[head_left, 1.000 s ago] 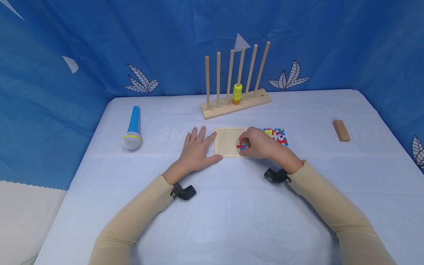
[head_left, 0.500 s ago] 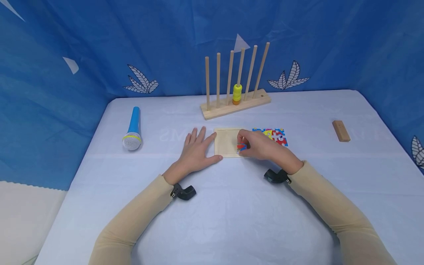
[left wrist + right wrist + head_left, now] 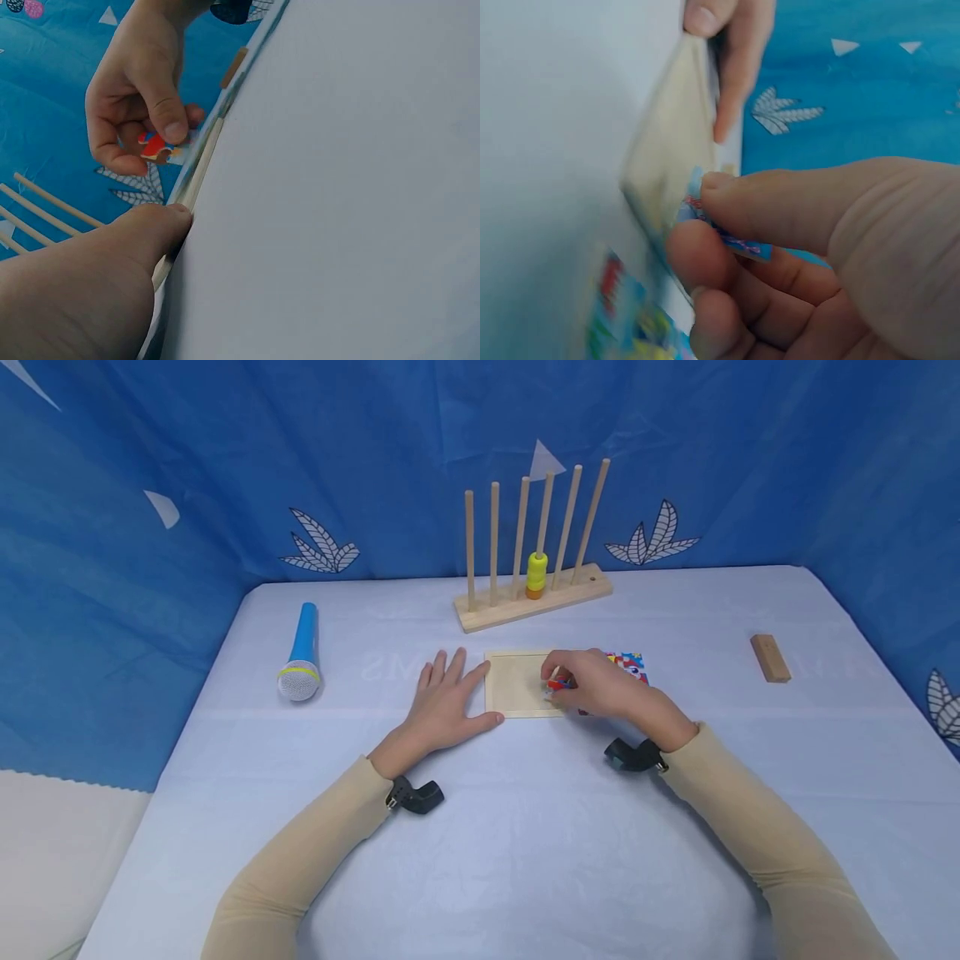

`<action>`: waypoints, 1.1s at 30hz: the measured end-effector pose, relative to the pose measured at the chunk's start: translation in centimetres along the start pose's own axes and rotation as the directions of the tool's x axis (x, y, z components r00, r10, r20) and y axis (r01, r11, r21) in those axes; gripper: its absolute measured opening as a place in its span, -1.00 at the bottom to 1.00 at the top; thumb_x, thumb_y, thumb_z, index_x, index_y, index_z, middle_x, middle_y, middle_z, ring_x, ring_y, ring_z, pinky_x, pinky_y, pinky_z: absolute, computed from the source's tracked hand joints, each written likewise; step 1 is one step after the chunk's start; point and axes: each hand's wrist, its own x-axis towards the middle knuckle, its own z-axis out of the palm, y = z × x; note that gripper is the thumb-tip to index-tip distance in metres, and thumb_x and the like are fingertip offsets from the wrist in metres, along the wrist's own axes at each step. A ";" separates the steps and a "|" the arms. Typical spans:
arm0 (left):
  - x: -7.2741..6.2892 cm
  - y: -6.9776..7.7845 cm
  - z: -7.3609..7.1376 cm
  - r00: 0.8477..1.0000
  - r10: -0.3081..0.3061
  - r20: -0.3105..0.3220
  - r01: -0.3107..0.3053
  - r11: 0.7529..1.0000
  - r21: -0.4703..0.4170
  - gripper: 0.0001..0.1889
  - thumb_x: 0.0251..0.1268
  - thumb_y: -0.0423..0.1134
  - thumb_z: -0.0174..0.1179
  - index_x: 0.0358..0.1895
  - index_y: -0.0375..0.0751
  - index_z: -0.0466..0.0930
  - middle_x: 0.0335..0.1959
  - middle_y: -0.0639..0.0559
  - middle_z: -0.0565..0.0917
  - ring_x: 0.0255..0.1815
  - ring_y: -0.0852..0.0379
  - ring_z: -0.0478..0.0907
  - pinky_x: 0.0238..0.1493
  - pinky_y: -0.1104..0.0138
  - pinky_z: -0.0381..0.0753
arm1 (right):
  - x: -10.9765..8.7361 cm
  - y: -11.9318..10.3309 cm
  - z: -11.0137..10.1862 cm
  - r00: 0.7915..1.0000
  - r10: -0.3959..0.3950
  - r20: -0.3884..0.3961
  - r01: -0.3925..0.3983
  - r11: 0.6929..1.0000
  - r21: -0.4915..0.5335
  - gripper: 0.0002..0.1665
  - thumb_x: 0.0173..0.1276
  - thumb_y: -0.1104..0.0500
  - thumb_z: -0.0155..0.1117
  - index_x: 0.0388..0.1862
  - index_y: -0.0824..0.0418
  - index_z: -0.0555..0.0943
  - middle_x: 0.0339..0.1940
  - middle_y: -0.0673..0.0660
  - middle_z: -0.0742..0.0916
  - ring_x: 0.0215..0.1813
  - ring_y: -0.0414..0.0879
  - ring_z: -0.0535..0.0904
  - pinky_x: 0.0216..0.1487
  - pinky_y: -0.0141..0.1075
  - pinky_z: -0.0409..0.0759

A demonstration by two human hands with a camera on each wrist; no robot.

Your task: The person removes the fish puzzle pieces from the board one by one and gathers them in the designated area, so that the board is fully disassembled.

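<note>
My left hand lies with fingers spread at the left edge of a shallow wooden puzzle tray, its index finger and thumb on the tray's rim. Between thumb and fingers, my right hand pinches a small red and blue jigsaw piece above the tray's right side. The piece is tilted and partly covered by the fingers. Just beyond that hand on the right lie joined jigsaw pieces, mostly hidden in the head view; blurred colourful pieces also show at the bottom of the right wrist view.
Behind the tray stands a wooden peg rack with several upright rods and yellow and orange beads on one. A blue toy microphone lies to the left. Far right is a wooden block. Blue curtain backs the white table.
My right hand has shifted slightly right with the jigsaw piece, which is now tilted differently, and it covers more of the joined pieces. The left hand stays in place on the tray.
</note>
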 end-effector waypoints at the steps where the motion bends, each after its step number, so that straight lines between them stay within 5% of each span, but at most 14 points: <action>1: 0.0 0.0 0.0 1.000 0.000 0.000 0.000 1.000 -0.002 -0.06 0.26 0.36 0.17 0.63 0.02 0.15 0.69 -0.29 -0.06 0.70 -0.38 -0.28 0.62 -0.27 -0.23 | -0.1 0.1 -0.3 1.000 0.002 -0.009 -0.002 1.000 -0.005 -0.68 0.29 0.27 0.45 -0.01 0.17 0.62 -0.30 0.10 0.72 -0.36 -0.07 0.55 -0.27 -0.27 0.57; 7: 0.0 -0.1 0.1 1.000 0.004 0.004 -0.004 1.000 -0.013 -0.06 0.27 0.36 0.16 0.63 0.02 0.13 0.70 -0.29 -0.09 0.70 -0.37 -0.31 0.63 -0.26 -0.26 | -1.6 1.4 -2.2 0.997 -0.005 -0.078 0.002 0.999 -0.045 -0.71 0.33 0.32 0.37 0.04 0.21 0.67 -0.23 0.14 0.75 -0.30 -0.02 0.52 -0.22 -0.22 0.54; 14: -0.1 -0.1 0.0 1.000 0.004 0.010 -0.004 1.000 -0.019 -0.06 0.28 0.36 0.16 0.64 0.02 0.12 0.70 -0.28 -0.10 0.71 -0.36 -0.32 0.63 -0.26 -0.27 | -4.4 3.7 -3.7 0.991 0.092 -0.098 -0.100 0.992 -0.075 -0.60 0.38 0.28 0.33 0.19 0.22 0.67 -0.01 0.25 0.77 -0.16 0.03 0.54 -0.16 -0.20 0.57; 23: 0.0 -0.1 -0.1 1.000 0.003 0.016 -0.003 1.000 -0.009 -0.06 0.28 0.36 0.16 0.64 0.03 0.12 0.70 -0.29 -0.10 0.70 -0.37 -0.31 0.63 -0.26 -0.27 | -7.4 7.0 -3.8 0.979 0.187 -0.082 -0.187 0.982 0.009 -0.68 0.31 0.28 0.43 0.03 0.25 0.61 -0.28 0.17 0.76 -0.35 -0.06 0.57 -0.36 -0.33 0.57; 33: 0.1 -0.2 0.1 1.000 0.001 0.014 -0.001 1.000 -0.014 -0.05 0.28 0.38 0.14 0.64 0.03 0.11 0.70 -0.28 -0.11 0.71 -0.36 -0.33 0.63 -0.26 -0.28 | -7.5 8.4 -2.8 0.978 0.195 -0.076 -0.190 0.979 0.070 -0.67 0.34 0.26 0.39 0.07 0.30 0.63 -0.52 0.07 0.65 -0.52 -0.09 0.48 -0.51 -0.37 0.39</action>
